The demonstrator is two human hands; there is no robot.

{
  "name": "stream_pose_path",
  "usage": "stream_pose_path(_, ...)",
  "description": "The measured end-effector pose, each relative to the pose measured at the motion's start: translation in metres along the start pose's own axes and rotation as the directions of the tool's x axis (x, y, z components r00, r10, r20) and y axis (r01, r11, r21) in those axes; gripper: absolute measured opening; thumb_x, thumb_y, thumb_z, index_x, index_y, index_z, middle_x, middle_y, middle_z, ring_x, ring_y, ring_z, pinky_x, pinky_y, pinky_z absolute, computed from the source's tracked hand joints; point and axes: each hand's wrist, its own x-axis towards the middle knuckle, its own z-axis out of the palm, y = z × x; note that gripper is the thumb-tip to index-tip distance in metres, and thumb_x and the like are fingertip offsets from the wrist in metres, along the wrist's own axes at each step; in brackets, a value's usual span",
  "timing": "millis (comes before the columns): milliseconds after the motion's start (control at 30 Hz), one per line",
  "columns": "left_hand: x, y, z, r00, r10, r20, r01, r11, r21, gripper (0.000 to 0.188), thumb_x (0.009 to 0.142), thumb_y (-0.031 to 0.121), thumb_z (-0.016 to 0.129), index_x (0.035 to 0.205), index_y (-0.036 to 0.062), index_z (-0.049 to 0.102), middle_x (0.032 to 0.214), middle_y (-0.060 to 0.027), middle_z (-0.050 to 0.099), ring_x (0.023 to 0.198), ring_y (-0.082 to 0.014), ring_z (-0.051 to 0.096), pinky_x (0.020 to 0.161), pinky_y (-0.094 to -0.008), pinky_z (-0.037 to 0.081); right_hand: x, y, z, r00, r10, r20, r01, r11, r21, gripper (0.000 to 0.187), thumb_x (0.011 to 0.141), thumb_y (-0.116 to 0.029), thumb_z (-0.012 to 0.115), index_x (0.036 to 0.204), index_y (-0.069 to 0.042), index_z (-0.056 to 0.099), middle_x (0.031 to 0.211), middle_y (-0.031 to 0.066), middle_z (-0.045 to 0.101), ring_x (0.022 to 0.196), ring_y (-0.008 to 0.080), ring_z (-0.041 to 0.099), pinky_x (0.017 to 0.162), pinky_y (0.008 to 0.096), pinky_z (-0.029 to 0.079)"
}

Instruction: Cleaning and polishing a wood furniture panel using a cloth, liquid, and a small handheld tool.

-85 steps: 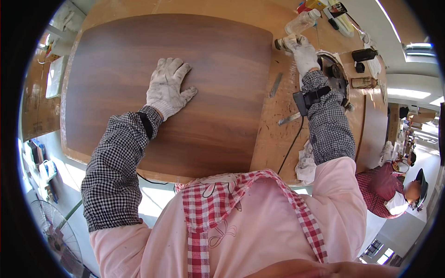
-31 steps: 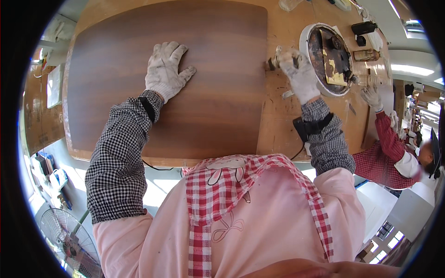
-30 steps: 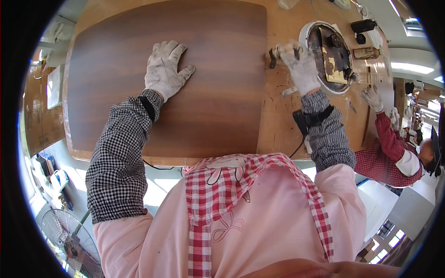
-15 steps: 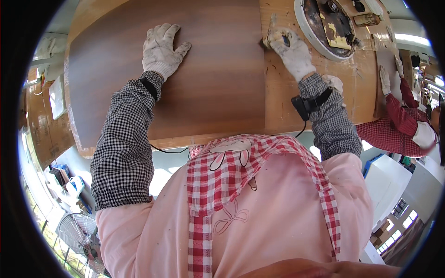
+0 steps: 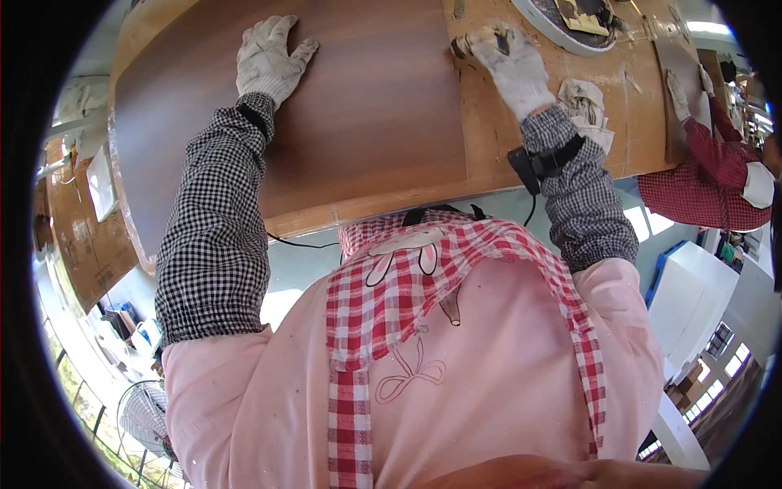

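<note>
A large brown wood-grain panel [image 5: 358, 122] lies flat on the workbench. My left hand [image 5: 273, 57], in a smudged white knit glove, rests flat on it with fingers stretched and thumb apart. Just past the panel's right edge is my right hand [image 5: 515, 69], also gloved and closed round a small dark-tipped tool [image 5: 462, 46]. Its tip is at the panel's edge; my fingers hide most of it, so its exact kind is unclear. A crumpled white cloth [image 5: 582, 102] lies on the bench beside my right wrist.
A round white-rimmed tray [image 5: 562, 37] with dark stains and a yellowish scrap [image 5: 582, 16] stands at the far right of the wooden bench [image 5: 627, 143]. Further right, a co-worker's gloved hand [image 5: 678, 94] rests on another panel. A fan [image 5: 145, 417] stands at lower left.
The view has shifted, so bench and panel sit higher in the picture. My right hand has come slightly nearer along the panel's edge, uncovering more cloth. My left hand stays on the panel.
</note>
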Motion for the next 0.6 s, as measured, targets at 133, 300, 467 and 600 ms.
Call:
stream_pose_path(133, 0.002, 0.001, 0.001, 1.0, 0.014, -0.027, -0.014, 1.0, 0.004, 0.053, 0.095, 0.043, 0.062, 0.136, 0.0103, 0.054, 0.14, -0.0083, 0.053, 0.133, -0.029, 0.044, 0.114, -0.0409, 0.035, 0.01, 0.02, 0.017, 0.994, -0.1, -0.038, 0.101, 0.995, 0.019, 0.056, 0.09, -0.042, 0.068, 0.131, -0.005, 0.056, 0.123, 0.0178, 0.066, 0.113, 0.0329, 0.064, 0.099, 0.0366, 0.048)
stream_pose_path(300, 0.0, 0.0, 0.004, 0.999, 0.01, -0.046, -0.007, 0.998, 0.055, 0.054, 0.095, 0.045, 0.06, 0.137, 0.0119, 0.054, 0.141, -0.0086, 0.052, 0.134, -0.0286, 0.044, 0.114, -0.0406, 0.035, -0.069, 0.004, -0.003, 0.979, 0.073, 0.188, -0.084, 0.995, 0.055, 0.051, 0.089, -0.029, 0.071, 0.131, -0.005, 0.056, 0.12, 0.0171, 0.068, 0.112, 0.0301, 0.065, 0.098, 0.0344, 0.049)
stream_pose_path(467, 0.002, -0.003, 0.008, 0.997, 0.029, -0.07, -0.025, 0.998, 0.055, 0.055, 0.095, 0.046, 0.06, 0.137, 0.0125, 0.054, 0.141, -0.009, 0.053, 0.134, -0.0288, 0.044, 0.114, -0.0405, 0.035, -0.166, 0.018, -0.012, 0.94, 0.22, 0.262, -0.263, 0.955, 0.141, 0.049, 0.086, -0.02, 0.074, 0.129, -0.003, 0.057, 0.113, 0.0144, 0.069, 0.106, 0.0243, 0.066, 0.095, 0.0325, 0.051)
stream_pose_path(600, 0.001, -0.004, 0.008, 0.997, 0.023, -0.071, -0.019, 0.998, 0.056, 0.055, 0.095, 0.047, 0.059, 0.138, 0.0125, 0.054, 0.142, -0.0096, 0.053, 0.135, -0.0293, 0.044, 0.114, -0.04, 0.034, -0.195, 0.043, -0.006, 0.953, 0.194, 0.232, -0.247, 0.942, 0.227, 0.048, 0.085, -0.021, 0.075, 0.127, -0.003, 0.058, 0.111, 0.013, 0.068, 0.104, 0.024, 0.066, 0.093, 0.0327, 0.051)
